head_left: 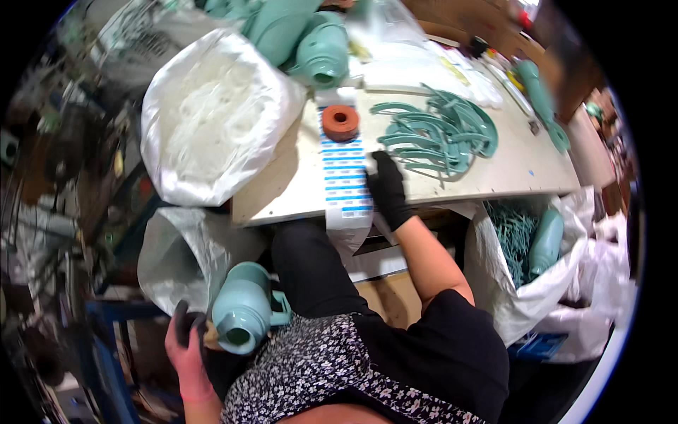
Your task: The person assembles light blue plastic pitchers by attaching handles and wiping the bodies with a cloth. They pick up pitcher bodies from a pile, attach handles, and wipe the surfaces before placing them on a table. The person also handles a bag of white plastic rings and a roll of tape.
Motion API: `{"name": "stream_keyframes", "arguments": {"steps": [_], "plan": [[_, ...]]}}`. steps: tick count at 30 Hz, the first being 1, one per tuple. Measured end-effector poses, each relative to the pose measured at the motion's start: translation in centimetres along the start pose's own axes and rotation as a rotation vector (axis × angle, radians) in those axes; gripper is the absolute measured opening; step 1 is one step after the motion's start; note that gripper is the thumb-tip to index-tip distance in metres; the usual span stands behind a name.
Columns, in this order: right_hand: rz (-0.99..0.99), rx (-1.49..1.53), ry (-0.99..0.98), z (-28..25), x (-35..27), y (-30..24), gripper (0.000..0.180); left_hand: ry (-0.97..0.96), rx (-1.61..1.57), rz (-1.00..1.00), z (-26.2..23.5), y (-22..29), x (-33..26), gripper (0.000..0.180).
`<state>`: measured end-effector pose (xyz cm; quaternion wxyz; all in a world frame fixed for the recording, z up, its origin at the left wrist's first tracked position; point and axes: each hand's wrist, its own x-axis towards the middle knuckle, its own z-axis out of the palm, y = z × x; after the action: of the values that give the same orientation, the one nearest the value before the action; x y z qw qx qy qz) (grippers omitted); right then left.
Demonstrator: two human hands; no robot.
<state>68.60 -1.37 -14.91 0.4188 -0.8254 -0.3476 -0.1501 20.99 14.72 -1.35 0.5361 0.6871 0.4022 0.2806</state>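
A pale green plastic jug body [242, 307] with a side handle lies tilted on my left thigh, its narrower opening toward me. My left hand [188, 336], in a pink glove with black fingers, is just left of the jug, below a clear plastic bag's rim; its fingers look apart, and I see nothing held. My right hand [388, 187], black-gloved, rests at the table's front, fingers stretched beside the right edge of a label strip [346, 185]. The strip has blue bands and hangs over the table edge. A reddish-brown tape roll [340, 123] sits on its far part.
Curved green plastic strips [441, 134] are heaped right on the white table [522, 169]. A white sack [272, 152] of translucent pieces stands left, above the open plastic bag [176, 247]. More green jugs [325, 53] lie behind. A sack [494, 290] at right holds green scraps and a bottle-shaped piece.
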Motion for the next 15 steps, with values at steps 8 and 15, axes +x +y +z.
{"name": "stream_keyframes", "arguments": {"steps": [8,15], "plan": [[0.254,-0.142,-0.314,-3.4,4.1,14.6,0.044,-0.652,0.723,-0.096,4.3,-15.9,0.1,0.060],[0.354,0.589,-0.155,-5.2,2.5,4.8,0.026,-0.162,0.915,0.014,2.8,-20.5,-3.0,0.059]]}}
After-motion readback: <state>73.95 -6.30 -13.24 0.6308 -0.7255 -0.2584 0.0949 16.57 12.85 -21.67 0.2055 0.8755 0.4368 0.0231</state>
